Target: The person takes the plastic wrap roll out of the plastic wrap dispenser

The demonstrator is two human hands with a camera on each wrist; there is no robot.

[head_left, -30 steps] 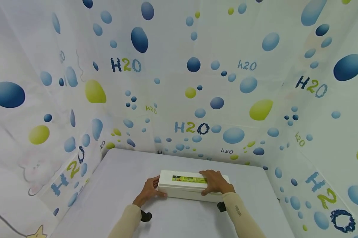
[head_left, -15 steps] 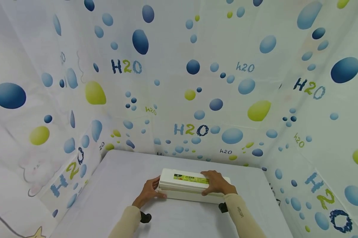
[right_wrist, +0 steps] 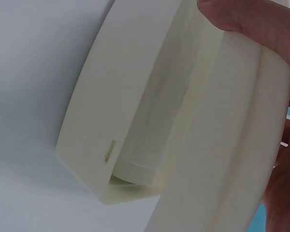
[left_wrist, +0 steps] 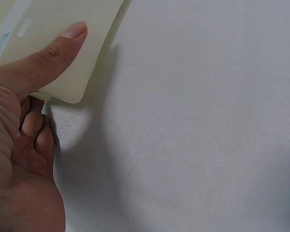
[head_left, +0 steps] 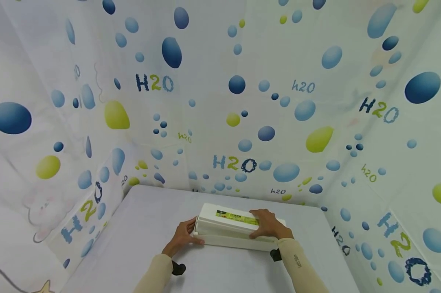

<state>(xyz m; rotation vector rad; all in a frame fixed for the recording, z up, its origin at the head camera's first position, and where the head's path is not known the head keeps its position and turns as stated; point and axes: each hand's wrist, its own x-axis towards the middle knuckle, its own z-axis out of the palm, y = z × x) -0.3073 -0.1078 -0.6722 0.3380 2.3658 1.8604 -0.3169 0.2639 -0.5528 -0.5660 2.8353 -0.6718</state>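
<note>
Where a white, blue-and-green-spotted curtain (head_left: 202, 122) says "H2O", a white-topped table (head_left: 227, 272) holds a long white plastic box (head_left: 235, 243), lying left to right. Its white lid (head_left: 227, 223), gripped by the right hand (head_left: 266, 224), tilts up in front; the left hand (head_left: 185, 235) grips the box's left end. The green-yellow label (head_left: 238, 217) is too small to read.

Curtained booth (head_left: 205, 57): H2O-print sheets (head_left: 290, 134) around white table (head_left: 147, 215).
</note>
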